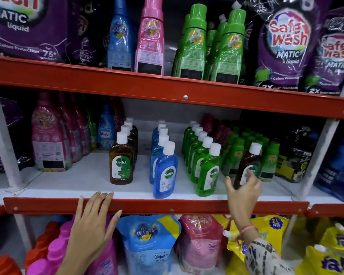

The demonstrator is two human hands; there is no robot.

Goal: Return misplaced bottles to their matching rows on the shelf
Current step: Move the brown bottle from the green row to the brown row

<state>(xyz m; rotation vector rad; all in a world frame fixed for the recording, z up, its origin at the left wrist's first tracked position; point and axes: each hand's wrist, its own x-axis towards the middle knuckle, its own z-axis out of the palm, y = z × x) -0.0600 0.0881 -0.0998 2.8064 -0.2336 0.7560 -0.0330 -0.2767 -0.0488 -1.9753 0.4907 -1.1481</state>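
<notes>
Setting: shop shelving with red rails; the middle shelf (72, 181) carries three front-to-back rows of Dettol bottles, capped white.
Rows: brown row (122, 161) on the left, blue row (164, 169) in the middle, green row (207, 167) to the right.
Misplaced bottle: a brown bottle (246, 165) stands right of the green row, among small green-capped bottles (234, 153), well apart from its own row; this looks like the one to move.
Its axis: long axis vertical, cap up, leaning slightly; label faces outward.
Right hand (244, 192): fingers (253, 178) spread and released, curling toward the brown bottle's lower front, seemingly touching the label, not yet closed on it.
Left hand (91, 225): flat, fingers loose over the red rail (167, 205), holding nothing, likely steadying.
</notes>
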